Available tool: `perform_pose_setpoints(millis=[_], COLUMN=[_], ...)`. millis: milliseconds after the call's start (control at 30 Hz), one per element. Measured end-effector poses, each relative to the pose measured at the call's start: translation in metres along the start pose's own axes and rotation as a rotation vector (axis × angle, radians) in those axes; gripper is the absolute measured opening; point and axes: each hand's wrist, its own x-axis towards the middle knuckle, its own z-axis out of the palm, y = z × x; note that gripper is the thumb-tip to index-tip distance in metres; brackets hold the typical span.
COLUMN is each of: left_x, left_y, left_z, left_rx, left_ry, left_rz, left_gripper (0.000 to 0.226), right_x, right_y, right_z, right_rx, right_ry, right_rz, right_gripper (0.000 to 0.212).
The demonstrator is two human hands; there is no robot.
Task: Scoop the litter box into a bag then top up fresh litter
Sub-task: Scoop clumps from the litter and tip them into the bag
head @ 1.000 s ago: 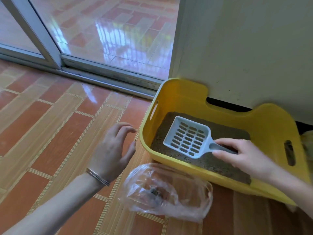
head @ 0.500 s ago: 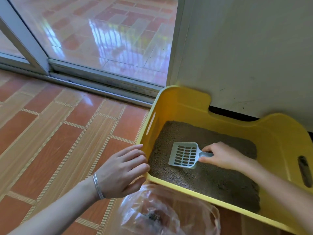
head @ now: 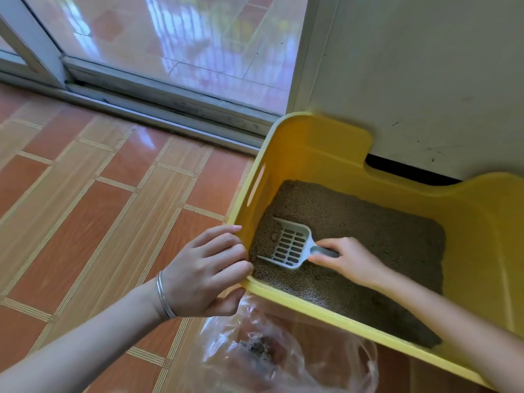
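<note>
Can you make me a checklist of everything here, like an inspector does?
Surface: glossy tiled floor.
Job's things: yellow litter box holding brown litter; scoop dug into the litter; clear plastic bag on the floor before the box, dark bits inside.
Clutter: nothing seen.
Hands: left hand grips the box's near corner rim; right hand holds the scoop's handle.
Cables: nothing seen.
Surroundings: sliding glass door and white wall behind the box.
</note>
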Motion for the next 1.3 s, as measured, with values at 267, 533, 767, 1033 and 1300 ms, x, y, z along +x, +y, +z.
perform_pose_setpoints(millis=[267,533,767,1033,1300], left_x=[0.0,-0.002,-0.001,-0.001,0.0], left_y=[0.001,0.001,0.001,0.002,0.001], left_z=[-0.001,-0.001,-0.001,0.003,0.004], left_rx=[0.006,0.02,0.028,0.024,0.016], left_ry=[0.014,-0.009,0.006,0.045,0.053], left_rz=[-0.005,-0.006,-0.001,-0.013,-0.005], left_gripper=[0.013,0.013,0.012,0.013,0.013], right_x=[-0.015,-0.031,-0.028,-0.004,-0.004], right_y=[-0.001,0.005,-0.007,-0.033,-0.015], right_z=[-0.008,-0.029,-0.02,-0.026,-0.048], right_rx=[0.023,-0.126,-0.449,-0.417,-0.428], right_ry=[0.018,0.073,-0.043,-0.181,-0.228], right_rz=[-0.049,-0.05,-0.072,-0.028,0.034], right_gripper=[0.026,0.029,0.035,0.021,0.021])
